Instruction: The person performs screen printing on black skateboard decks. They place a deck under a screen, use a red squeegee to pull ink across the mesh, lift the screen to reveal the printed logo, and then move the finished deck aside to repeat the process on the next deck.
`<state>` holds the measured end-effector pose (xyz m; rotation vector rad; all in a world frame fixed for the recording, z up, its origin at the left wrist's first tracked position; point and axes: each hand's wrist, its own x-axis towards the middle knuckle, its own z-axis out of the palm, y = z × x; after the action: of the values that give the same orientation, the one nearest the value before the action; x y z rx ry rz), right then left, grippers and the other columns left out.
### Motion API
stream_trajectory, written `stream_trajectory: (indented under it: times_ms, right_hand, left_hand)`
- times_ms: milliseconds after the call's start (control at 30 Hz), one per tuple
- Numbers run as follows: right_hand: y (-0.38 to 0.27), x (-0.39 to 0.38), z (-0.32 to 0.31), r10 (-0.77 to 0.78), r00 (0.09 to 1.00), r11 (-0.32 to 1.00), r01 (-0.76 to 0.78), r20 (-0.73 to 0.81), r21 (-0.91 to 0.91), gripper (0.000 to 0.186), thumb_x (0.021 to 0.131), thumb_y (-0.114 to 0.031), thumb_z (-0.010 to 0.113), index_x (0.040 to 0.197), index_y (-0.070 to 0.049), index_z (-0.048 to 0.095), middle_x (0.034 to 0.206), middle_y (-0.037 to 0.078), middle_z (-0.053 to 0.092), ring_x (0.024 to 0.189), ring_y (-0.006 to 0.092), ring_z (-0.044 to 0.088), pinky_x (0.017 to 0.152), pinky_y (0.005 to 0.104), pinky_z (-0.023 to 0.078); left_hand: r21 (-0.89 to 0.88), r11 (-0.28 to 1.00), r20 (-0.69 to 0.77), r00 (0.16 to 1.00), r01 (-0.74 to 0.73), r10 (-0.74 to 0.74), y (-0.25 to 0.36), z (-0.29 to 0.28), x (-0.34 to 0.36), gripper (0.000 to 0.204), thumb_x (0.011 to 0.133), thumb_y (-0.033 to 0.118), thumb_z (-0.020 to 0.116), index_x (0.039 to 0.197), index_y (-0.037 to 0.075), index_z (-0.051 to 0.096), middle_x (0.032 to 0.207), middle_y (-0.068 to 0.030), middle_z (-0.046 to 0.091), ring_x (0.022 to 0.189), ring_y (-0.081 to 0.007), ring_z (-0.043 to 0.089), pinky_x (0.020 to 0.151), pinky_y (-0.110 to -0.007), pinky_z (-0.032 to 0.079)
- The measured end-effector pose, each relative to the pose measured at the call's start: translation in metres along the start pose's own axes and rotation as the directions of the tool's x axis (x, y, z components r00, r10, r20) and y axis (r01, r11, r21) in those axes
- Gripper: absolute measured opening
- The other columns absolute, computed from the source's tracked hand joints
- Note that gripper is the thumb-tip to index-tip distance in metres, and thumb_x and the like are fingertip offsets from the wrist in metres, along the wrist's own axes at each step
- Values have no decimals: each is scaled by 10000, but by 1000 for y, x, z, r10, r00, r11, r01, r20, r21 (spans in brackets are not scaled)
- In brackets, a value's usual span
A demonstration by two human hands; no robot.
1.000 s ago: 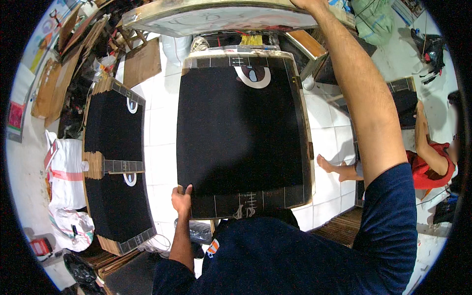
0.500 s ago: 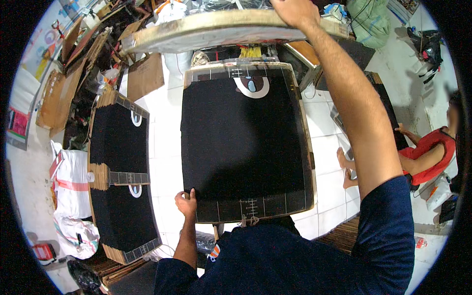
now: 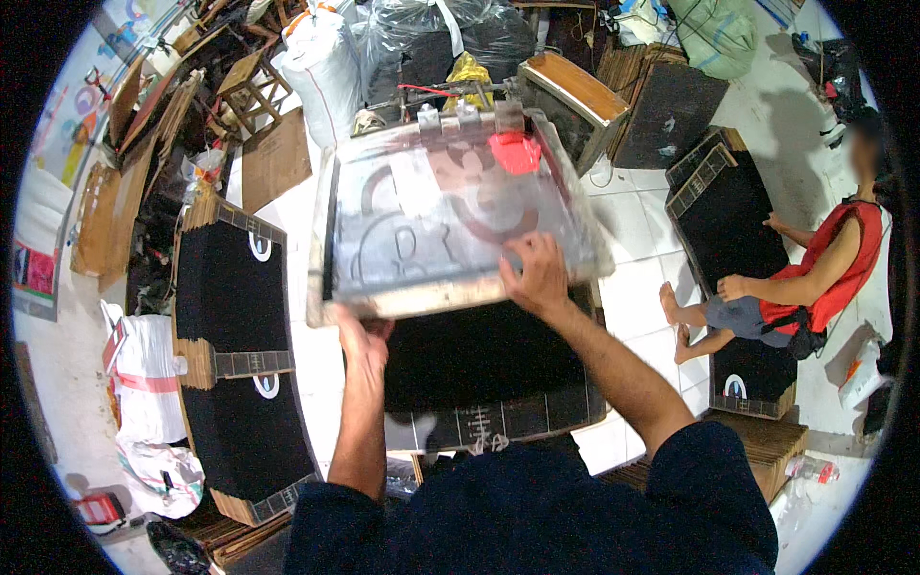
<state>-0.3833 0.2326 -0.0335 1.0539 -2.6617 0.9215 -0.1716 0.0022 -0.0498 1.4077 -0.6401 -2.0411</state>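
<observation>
In the head view, the screen frame (image 3: pixel 422 240) lies just ahead of the 2 hands, above the far part of the black sheet (image 3: pixel 479 359); its near edge runs left to right. The right hand (image 3: pixel 539 276) is grasping this edge. The left hand (image 3: pixel 364 343) touches the near left corner; how its blurred fingers are closed cannot be told.

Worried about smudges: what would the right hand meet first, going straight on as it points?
The right hand seems to touch the framed panel; straight across it, the red patch likely comes first, though depth is unclear.
</observation>
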Motion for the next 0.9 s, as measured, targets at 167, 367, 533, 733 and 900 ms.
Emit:
stream_trajectory:
  times_ms: [167,367,533,733,900]
  right_hand:
    - [95,67,55,-129,984,984,111,-126,-143,418,754,-232,792,1127,-71,693,1208,158,614,1175,348,554,1004,498,465]
    - [180,251,107,-224,969,955,198,-100,-220,716,717,-162,808,1387,-63,575,1361,159,567,1279,357,522,1118,460,419]
    - [186,312,122,-228,961,880,272,156,-390,627,738,-150,816,1325,-82,608,1382,163,572,1291,362,528,1043,474,483]
    - [177,320,88,-154,857,923,302,492,-237,375,754,-103,746,1127,-89,718,1041,188,747,1002,377,724,905,487,582]
    - [177,304,102,-108,964,956,168,243,-241,326,774,-103,727,1100,-118,733,1053,182,747,1007,381,720,897,495,580]
  left_hand:
    - [620,754,6,960,217,-281,-26,-59,45,618,1022,627,499,1262,65,593,1052,-136,724,964,-272,687,866,-482,524]
    - [731,-367,682,592,-576,430,-56,-44,18,792,805,596,802,1312,19,612,1338,-206,643,1267,-364,601,1028,-540,454]
    - [704,-544,688,628,-456,364,-105,-28,27,1123,632,577,888,1480,-2,433,1611,-248,318,1542,-460,184,1244,-644,96]
    - [669,-531,743,465,-520,481,-119,-40,44,1110,620,534,902,1498,75,403,1601,-217,325,1538,-448,191,1223,-685,103]
    - [687,-536,726,496,-490,476,-122,-42,43,1095,640,559,887,1487,56,407,1582,-214,346,1529,-450,209,1220,-685,113]
